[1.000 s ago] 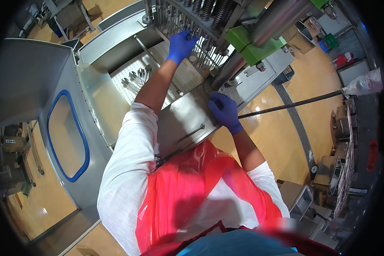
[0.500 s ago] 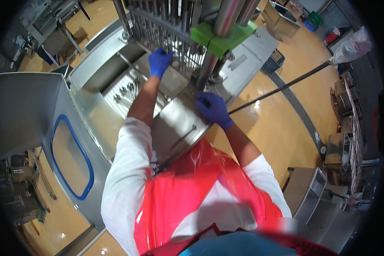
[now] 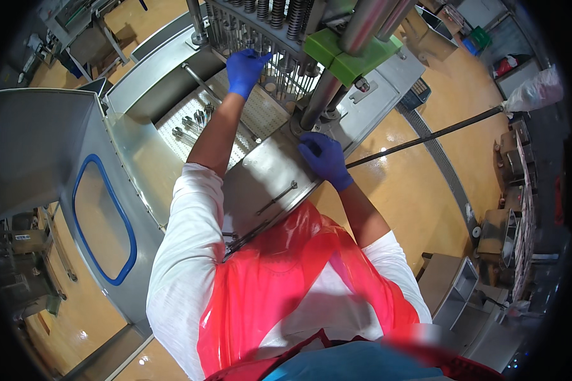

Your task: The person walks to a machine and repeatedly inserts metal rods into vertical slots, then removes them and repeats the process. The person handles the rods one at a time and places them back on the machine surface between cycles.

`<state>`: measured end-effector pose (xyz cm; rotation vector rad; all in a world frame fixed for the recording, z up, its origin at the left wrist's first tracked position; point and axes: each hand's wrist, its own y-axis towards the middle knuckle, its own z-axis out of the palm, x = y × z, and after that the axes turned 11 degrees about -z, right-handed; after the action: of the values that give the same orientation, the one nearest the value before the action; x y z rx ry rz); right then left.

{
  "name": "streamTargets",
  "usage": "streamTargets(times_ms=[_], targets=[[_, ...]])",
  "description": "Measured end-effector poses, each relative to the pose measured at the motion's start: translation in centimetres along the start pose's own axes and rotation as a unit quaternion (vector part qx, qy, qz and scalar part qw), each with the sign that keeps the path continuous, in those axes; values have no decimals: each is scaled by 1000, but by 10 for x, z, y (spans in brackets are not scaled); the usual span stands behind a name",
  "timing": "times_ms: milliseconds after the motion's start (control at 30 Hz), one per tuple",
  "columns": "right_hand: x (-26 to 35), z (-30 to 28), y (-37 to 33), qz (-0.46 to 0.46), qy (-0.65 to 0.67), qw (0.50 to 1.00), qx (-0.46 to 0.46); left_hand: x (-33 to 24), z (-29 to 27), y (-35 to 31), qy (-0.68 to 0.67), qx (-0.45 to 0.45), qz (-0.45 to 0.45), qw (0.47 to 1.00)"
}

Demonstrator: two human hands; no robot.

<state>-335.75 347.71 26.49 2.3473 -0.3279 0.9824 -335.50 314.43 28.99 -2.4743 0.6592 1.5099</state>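
Observation:
My left hand [image 3: 246,73], in a blue glove, reaches in among thin upright metal rods [image 3: 285,84] below a head with coil springs [image 3: 278,14]. Its fingertips are pinched together there, and the rods partly hide what they hold. By the foot of a thick steel post [image 3: 321,100], my right hand [image 3: 327,160], gloved in blue too, rests at the edge of the steel cover [image 3: 251,181]. Its fingers are loosely bent, with the thumb apart and nothing visible between. One slim metal needle-like part [image 3: 277,196] lies on the cover; several metal parts [image 3: 194,120] lie on the white perforated bed.
A green block [image 3: 353,56] clamps the post right of the rods. A steel bar [image 3: 200,82] crosses above the bed. At left stands a steel panel with a blue-rimmed window [image 3: 133,244]. A dark pole [image 3: 426,138] slants out at right above the yellow floor [image 3: 388,190].
The view has shifted a little, so the machine sits slightly lower and further right. My left hand stays among the rods, its fingers reaching slightly further right; my right hand keeps its place by the post.

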Motion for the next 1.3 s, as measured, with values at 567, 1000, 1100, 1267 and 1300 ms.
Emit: streamTargets(times_ms=[567,1000,1100,1267,1300], targets=[[-1,-4,6,-13,-2,1000,1,-12,-4,11,62,-1,91,994],[5,-7,11,8,-12,1000,16,-8,1,9,-37,-17,110,993],[3,-2,8,-68,-61,996,-20,8,13,19,15,-22,116,993],[1,-3,25,-18,-32,999,6,36,30,19,83,-109,146,980],[3,0,6,-5,-21,1000,22,28,24,14,35,-68,88,993]])
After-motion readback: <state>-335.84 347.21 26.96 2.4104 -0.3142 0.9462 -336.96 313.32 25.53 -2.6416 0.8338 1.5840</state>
